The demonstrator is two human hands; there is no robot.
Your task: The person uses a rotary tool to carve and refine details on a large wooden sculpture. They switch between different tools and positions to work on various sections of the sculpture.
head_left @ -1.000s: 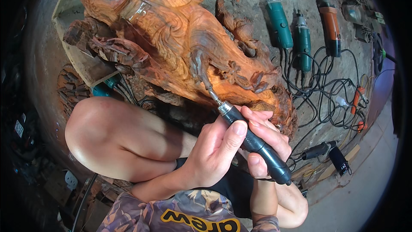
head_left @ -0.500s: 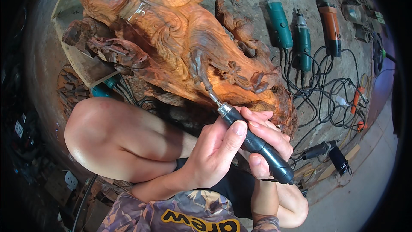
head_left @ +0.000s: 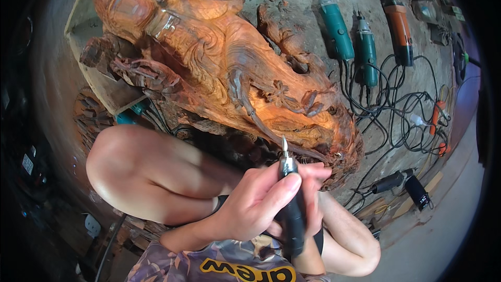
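A black rotary carving handpiece [head_left: 292, 219] is held near my lap, its metal collar and pointed bit facing away from me. My left hand [head_left: 258, 198] grips it from the left, with the thumb laid over the body just below the collar. Around its right side is my right hand [head_left: 313, 190], fingers blurred and partly hidden by the tool. The bit tip sits in front of the lower edge of a large orange-brown wood carving [head_left: 209, 57]; whether they touch I cannot tell. A carved flower [head_left: 280, 93] and a long curved stem stand out on the wood.
Two green power tools [head_left: 336, 31] and an orange one [head_left: 401, 31] lie on the worktop at the right, above tangled black cables [head_left: 386, 99]. Another black tool [head_left: 389, 183] rests lower right. My bent knee [head_left: 122, 151] is close to the carving's near side.
The handpiece has been pulled back toward me and turned more upright, its bit leaving the carved stem. My hands have moved with it; the right one has slid and is blurred.
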